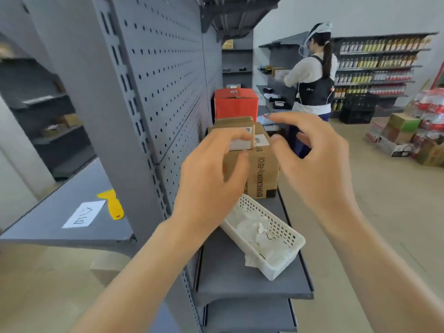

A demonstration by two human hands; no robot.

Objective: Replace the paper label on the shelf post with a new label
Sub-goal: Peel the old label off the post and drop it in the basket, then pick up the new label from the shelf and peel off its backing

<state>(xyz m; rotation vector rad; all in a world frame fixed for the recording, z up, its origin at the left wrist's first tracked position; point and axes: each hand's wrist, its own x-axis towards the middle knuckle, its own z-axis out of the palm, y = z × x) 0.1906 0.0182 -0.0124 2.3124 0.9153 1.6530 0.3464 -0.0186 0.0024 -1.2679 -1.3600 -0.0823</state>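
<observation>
A white paper label [84, 213] with handwritten marks lies flat on the grey shelf [60, 227] at the left, beside a yellow plastic scraper [113, 204]. The grey slotted shelf post [134, 111] rises in the middle with no label visible on it. My left hand [211, 181] and my right hand [312, 162] hover in the air right of the post, above a white mesh basket [283, 265] holding crumpled paper scraps. Both hands have fingers apart and curled, and hold nothing that I can see.
Brown cardboard boxes [262, 171] and a red box [236, 103] stand on the right shelf behind my hands. A person [312, 75] in a vest stands at far shelving. Bottle shelves [374, 68] and stacked goods [413, 135] fill the right background.
</observation>
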